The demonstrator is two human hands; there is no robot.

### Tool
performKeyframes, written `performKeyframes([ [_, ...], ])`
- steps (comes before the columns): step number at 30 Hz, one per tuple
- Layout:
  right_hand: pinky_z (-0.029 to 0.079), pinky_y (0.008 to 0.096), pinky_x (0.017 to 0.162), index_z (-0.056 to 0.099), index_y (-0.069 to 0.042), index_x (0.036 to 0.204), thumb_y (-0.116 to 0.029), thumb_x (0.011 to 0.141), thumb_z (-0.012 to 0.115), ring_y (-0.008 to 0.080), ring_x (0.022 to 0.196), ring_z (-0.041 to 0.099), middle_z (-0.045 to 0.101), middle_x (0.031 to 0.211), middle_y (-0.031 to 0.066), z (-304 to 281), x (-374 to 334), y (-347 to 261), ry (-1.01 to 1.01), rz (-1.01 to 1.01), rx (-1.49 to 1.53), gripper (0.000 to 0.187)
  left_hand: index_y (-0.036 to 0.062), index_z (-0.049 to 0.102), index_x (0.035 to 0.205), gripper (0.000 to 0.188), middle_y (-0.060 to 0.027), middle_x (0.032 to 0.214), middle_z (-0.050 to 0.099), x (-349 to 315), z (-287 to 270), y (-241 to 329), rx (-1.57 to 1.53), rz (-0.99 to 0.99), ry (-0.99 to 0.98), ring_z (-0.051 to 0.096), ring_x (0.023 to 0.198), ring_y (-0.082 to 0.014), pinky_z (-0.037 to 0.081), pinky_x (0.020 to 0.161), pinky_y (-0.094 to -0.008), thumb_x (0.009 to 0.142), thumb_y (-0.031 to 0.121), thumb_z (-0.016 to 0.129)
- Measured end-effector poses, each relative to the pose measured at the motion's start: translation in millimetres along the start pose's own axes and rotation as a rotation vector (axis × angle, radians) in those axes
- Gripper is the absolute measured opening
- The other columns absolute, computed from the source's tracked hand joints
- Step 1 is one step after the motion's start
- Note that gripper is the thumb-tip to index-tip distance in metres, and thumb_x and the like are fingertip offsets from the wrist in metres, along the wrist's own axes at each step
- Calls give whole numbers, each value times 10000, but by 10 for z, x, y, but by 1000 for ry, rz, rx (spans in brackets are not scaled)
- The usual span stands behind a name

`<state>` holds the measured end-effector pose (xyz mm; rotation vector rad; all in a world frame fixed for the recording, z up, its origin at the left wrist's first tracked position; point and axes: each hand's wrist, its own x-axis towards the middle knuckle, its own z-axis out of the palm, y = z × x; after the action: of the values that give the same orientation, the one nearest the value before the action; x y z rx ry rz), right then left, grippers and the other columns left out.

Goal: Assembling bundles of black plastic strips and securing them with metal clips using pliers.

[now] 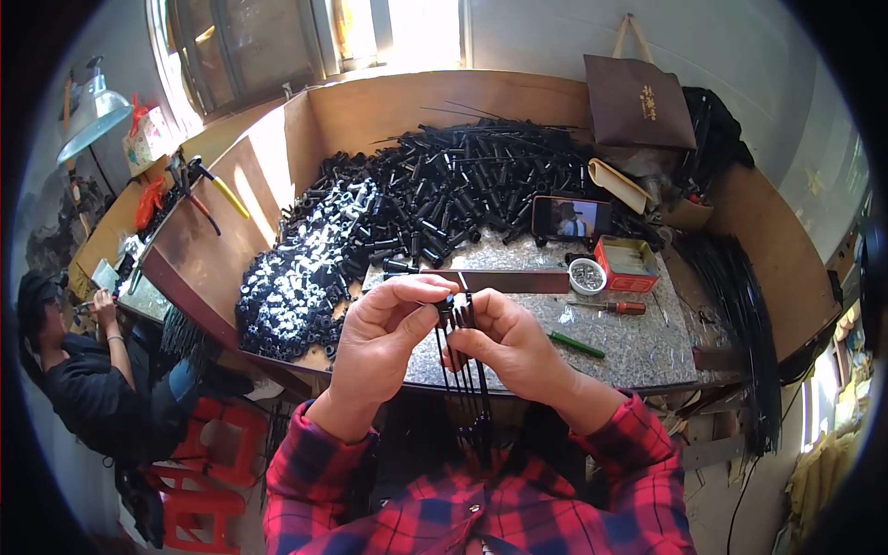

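Over the table's front edge, my two hands work close together on a bundle of thin black rods (465,388) that hangs down toward my lap. My left hand (375,347) is closed, thumb and forefinger pinching a small dark part (446,302) at the top of the rods. The fingers of my right hand (520,350) are wrapped round the upper part of the bundle. Several rods fan out slightly below the fingers. Their lower ends blend into dark clothing, and my fingers partly hide the top joint.
Behind my hands lie a large heap of black tubular parts (435,185) and a dark bar (513,281). To the right are a small white tub (586,276), a red box (627,265), a screwdriver (629,308), a green pen-like tool (576,345) and a phone (569,218). A co-worker (97,388) sits at left.
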<state>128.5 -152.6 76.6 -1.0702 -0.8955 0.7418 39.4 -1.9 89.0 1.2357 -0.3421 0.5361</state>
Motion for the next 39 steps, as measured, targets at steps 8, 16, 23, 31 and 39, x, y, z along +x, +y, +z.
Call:
performKeyframes([
  [8,504,268,686,478,22,1053,-67,926,541,130,755,602,595,844,76,-44,13,-55,-134,39,81,167,8,610,1009,146,-150,1117,569,9,-107,-6,-122,-32,-149,556,1060,-214,442,929,-336,881,-23,547],
  [16,519,264,641,540,4,936,-61,904,575,119,698,611,621,797,63,-131,75,8,-230,46,85,80,-19,606,1104,262,-164,1381,357,-5,29,136,-172,-139,-90,507,1124,-210,410,967,-347,842,-19,589],
  [23,494,245,644,552,-8,904,-90,908,574,103,700,599,609,790,32,-167,96,-7,-295,89,67,85,-20,623,1101,258,-203,1373,382,86,-119,31,-197,-124,-288,451,1222,-254,373,1009,-381,845,-3,601],
  [31,460,232,629,535,-28,833,-77,877,614,75,715,580,601,786,22,-80,-5,-51,-303,97,52,103,-13,603,1134,328,-215,1210,536,178,-129,89,-188,-97,-472,628,887,-185,512,786,-280,817,39,671],
  [39,473,218,554,557,-7,758,-142,809,731,51,632,572,616,727,13,145,-16,-283,162,-276,-647,227,-29,521,1129,395,-81,902,652,61,119,392,262,-182,-5,633,818,-117,520,723,-234,767,-43,679],
])
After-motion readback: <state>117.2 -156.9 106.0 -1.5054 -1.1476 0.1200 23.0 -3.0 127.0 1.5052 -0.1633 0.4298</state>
